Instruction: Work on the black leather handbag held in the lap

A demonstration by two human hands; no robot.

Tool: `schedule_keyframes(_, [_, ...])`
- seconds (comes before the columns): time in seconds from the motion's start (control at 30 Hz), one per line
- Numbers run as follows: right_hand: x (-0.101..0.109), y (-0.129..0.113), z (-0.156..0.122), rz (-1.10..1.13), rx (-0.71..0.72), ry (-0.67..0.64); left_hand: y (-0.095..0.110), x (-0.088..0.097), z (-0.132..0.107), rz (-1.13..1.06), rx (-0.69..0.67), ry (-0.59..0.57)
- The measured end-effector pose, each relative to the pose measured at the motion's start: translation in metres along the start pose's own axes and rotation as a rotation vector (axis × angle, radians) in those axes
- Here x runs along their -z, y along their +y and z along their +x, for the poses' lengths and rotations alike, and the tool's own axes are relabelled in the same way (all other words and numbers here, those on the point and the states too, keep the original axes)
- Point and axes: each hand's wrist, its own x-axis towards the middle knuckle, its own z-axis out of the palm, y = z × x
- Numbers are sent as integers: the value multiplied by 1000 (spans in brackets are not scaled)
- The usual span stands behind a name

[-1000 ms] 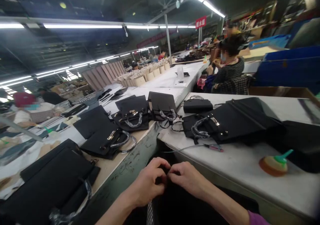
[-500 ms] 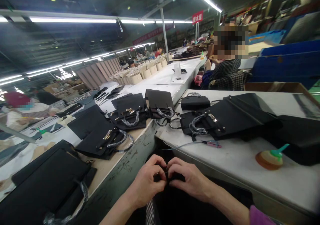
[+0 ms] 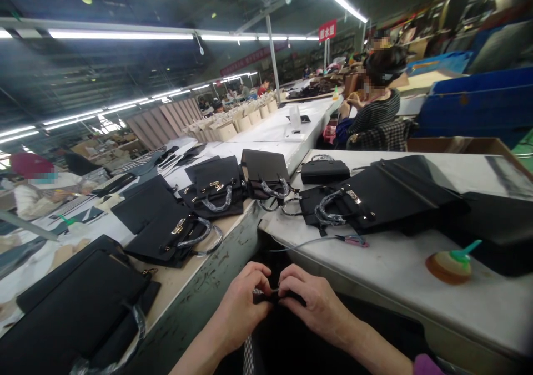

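My left hand (image 3: 246, 300) and my right hand (image 3: 311, 296) face each other low in the middle, over my dark lap. Both are closed in a pinch, thumbs against bent fingers. A thin greyish sliver (image 3: 274, 290) shows between the fingertips, too small to name. Whatever else they hold merges with the black below. On the bench to the left lies a black handbag (image 3: 179, 231) with a gold clasp and plastic-wrapped handles. A larger black handbag (image 3: 387, 192) lies flat on the right-hand table, beyond my right hand.
On the right table (image 3: 400, 269) are a squat bottle of amber liquid (image 3: 448, 265) with a green nozzle and a pink-handled tool (image 3: 353, 241) beside a thin cord. Another black handbag (image 3: 83, 303) fills the near left. Co-workers sit at the far right and far left.
My left hand has shifted slightly, its fingers curling closer to the thumb. The sliver between the fingertips shows more plainly. The bags and bottle stay in place.
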Motion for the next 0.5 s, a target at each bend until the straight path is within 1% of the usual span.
schedule_keyframes(0.2, [-3, -5, 0, -23, -22, 29, 7, 3, -2, 26, 3, 2])
schedule_keyframes(0.37, [-10, -10, 2, -80, 31, 75, 8, 3, -3, 49, -5, 16])
schedule_keyframes(0.5, [-15, -10, 7, -105, 69, 103, 7, 3, -5, 26, -17, 25])
